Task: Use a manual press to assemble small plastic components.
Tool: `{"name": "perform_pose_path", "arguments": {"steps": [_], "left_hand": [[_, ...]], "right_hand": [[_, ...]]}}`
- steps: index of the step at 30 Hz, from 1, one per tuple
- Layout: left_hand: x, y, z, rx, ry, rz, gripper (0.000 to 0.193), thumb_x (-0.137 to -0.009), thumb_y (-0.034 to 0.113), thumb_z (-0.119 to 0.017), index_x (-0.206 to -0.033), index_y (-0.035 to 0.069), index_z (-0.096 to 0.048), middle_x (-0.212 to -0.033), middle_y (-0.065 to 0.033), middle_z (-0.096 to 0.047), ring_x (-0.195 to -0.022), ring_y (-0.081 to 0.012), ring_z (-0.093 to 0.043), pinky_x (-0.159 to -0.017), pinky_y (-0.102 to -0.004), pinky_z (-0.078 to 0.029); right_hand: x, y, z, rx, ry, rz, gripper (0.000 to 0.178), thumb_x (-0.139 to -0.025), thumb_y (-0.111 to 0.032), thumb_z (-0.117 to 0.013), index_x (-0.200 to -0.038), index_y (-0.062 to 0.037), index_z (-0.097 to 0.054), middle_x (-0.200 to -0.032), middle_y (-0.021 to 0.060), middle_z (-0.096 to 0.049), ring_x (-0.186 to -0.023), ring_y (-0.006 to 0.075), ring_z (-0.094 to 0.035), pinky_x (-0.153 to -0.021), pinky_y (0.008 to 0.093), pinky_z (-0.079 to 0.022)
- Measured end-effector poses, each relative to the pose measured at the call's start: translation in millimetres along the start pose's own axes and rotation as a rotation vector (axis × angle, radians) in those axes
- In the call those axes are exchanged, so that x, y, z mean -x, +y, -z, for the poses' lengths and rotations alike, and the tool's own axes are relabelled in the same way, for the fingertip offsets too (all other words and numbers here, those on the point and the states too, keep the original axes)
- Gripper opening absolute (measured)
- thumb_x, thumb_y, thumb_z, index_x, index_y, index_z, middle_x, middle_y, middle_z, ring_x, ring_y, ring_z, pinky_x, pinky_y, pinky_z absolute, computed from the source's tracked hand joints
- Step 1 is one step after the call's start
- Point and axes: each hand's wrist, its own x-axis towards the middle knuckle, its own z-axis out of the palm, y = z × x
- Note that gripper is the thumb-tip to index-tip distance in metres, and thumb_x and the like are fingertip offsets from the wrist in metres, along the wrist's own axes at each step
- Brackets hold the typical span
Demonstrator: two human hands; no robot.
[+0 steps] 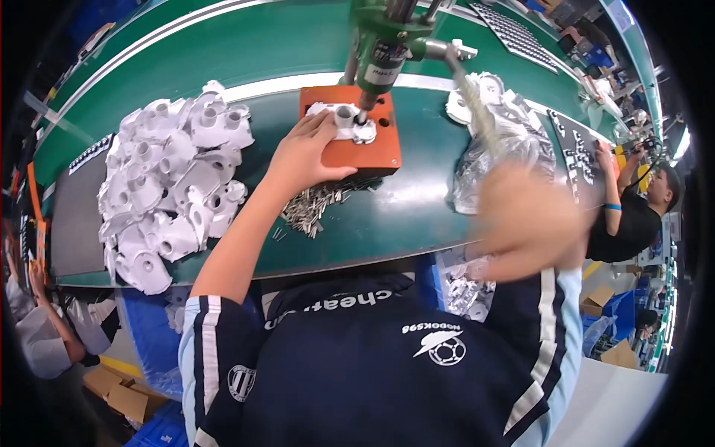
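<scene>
My left hand [304, 153] lies on an orange fixture block [357, 158], thumb apart along its near side. Its stretched fingers rest against a white part [344, 134] with a short round tube, seated on top of the block. Over this part stands a green hand press [382, 56], its ram tip coming down at the part beside the tube. On the right, my right hand [525, 220] is smeared by motion, closed around the lower end of the press lever [477, 104], which is blurred too. Small metal pins [313, 211] lie in a heap just in front of the block.
A large heap of white parts [175, 171] covers the left of the green table [357, 246]. Further right, white parts lie by a clear plastic bag [514, 153]. A bin of parts [465, 287] sits below the table edge. A co-worker [633, 201] is at the far right.
</scene>
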Motion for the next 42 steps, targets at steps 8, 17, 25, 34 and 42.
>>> {"name": "perform_pose_path", "arguments": {"steps": [8, 17, 25, 34, 42], "left_hand": [[-44, 2, -5, 0.213, -0.203, 0.247, 0.062, -0.076, 0.044, -0.065, -0.121, 0.006, -0.048, -0.118, -0.0187, -0.053, -0.113, -0.0360, -0.048, -0.095, -0.0431, -0.039], [-101, 10, 21, 0.177, -0.462, -0.005, 0.053, -0.078, 0.040, -0.063, -0.120, 0.012, -0.048, -0.106, -0.0159, -0.059, -0.098, -0.0337, -0.057, -0.084, -0.0423, -0.045], [-132, -50, 33, -0.231, -0.188, 0.196, 0.046, -0.077, 0.039, -0.062, -0.118, 0.020, -0.053, -0.105, -0.0191, -0.056, -0.091, -0.0372, -0.061, -0.078, -0.0427, -0.051], [-108, -101, 34, -0.029, -0.100, 0.232, 0.037, -0.082, 0.029, -0.060, -0.109, 0.005, -0.053, -0.099, -0.0240, -0.061, -0.091, -0.0390, -0.058, -0.081, -0.0429, -0.046], [50, -41, 76, -0.497, -0.700, 0.334, 0.049, -0.069, 0.039, -0.071, -0.095, 0.001, -0.057, -0.084, -0.0171, -0.062, -0.085, -0.0305, -0.062, -0.070, -0.0407, -0.050]], "right_hand": [[8, 32, -27, -0.358, 0.821, 0.183, 0.047, -0.088, -0.040, -0.055, -0.055, -0.0071, -0.050, -0.046, -0.0012, -0.046, -0.042, 0.0178, -0.045, -0.062, 0.0380, -0.045], [5, 203, 58, -1.140, 1.279, -0.362, 0.051, -0.093, -0.052, -0.035, -0.106, -0.0076, -0.055, -0.080, 0.0063, -0.059, -0.065, 0.0172, -0.055, -0.058, 0.0309, -0.045], [36, 251, -116, 0.237, 0.834, -1.367, 0.047, -0.080, -0.041, -0.056, -0.107, -0.0026, -0.058, -0.113, 0.0194, -0.056, -0.110, 0.0406, -0.050, -0.091, 0.0475, -0.042], [21, 196, -188, 0.481, 0.818, -1.334, 0.038, -0.075, -0.020, -0.066, -0.109, -0.0090, -0.053, -0.107, 0.0152, -0.054, -0.096, 0.0367, -0.055, -0.078, 0.0470, -0.046], [21, 134, -184, 0.057, 0.609, -1.288, 0.061, -0.069, -0.017, -0.068, -0.124, -0.0010, -0.048, -0.122, 0.0228, -0.048, -0.108, 0.0399, -0.050, -0.092, 0.0413, -0.043]]}}
